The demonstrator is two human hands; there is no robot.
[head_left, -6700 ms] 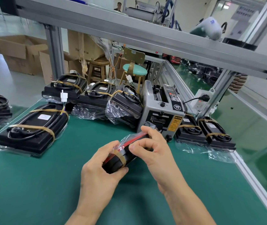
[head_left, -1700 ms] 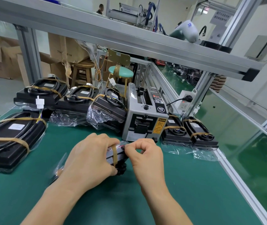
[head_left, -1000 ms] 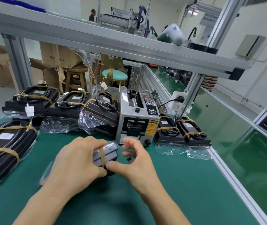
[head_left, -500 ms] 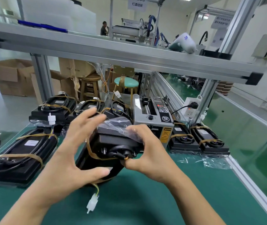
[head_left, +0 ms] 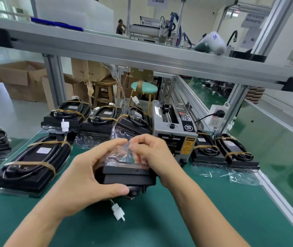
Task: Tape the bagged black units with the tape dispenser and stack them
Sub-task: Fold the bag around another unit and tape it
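I hold a bagged black unit (head_left: pixel 128 175) above the green mat, in front of the grey tape dispenser (head_left: pixel 174 134). My left hand (head_left: pixel 86 177) grips its left side, thumb under the front edge. My right hand (head_left: pixel 153 154) pinches the clear plastic bag (head_left: pixel 122 154) on top of it. A white connector (head_left: pixel 118 213) dangles from the unit on thin wires. A taped unit (head_left: pixel 29 166) lies to the left. Two taped units (head_left: pixel 224 154) sit right of the dispenser.
Several more taped units (head_left: pixel 81 116) stand in a row behind, left of the dispenser. An aluminium shelf beam (head_left: pixel 142 57) crosses overhead. The mat's metal edge (head_left: pixel 285 204) runs along the right. A power strip (head_left: pixel 217 116) sits behind the dispenser.
The unit has been turned so its flat side faces me, and it sits lower. My right hand moved from gripping its right end to pinching the bag on top.
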